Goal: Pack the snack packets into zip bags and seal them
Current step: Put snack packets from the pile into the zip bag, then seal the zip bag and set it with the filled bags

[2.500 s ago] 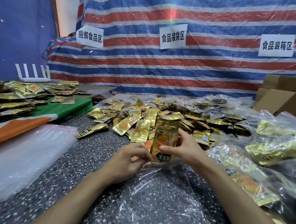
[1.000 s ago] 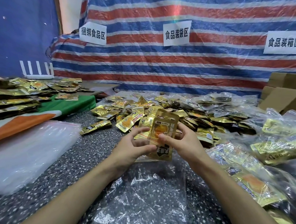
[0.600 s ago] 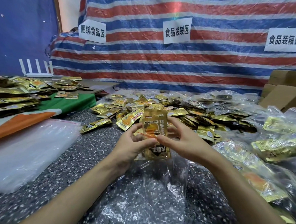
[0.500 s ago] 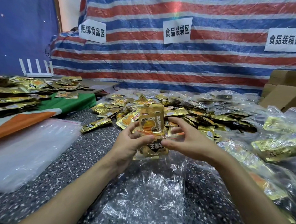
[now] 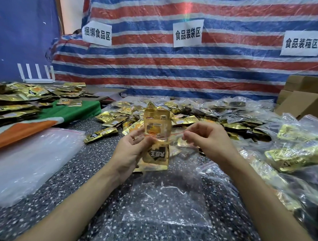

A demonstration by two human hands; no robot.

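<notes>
Snack packets [image 5: 156, 120] are gold, the table [image 5: 91, 163] dark with white speckles — the tarp [image 5: 174, 70] striped red, blue, white.

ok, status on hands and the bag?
Left hand grips snack packets. Right hand pinches zip bag mouth. Packets half in, zip unsealed. Nothing blocking.

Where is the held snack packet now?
In the head view, centre: the snack packet stands upright in the left hand, partly inside the zip bag, whose rim the right hand pinches.
</notes>
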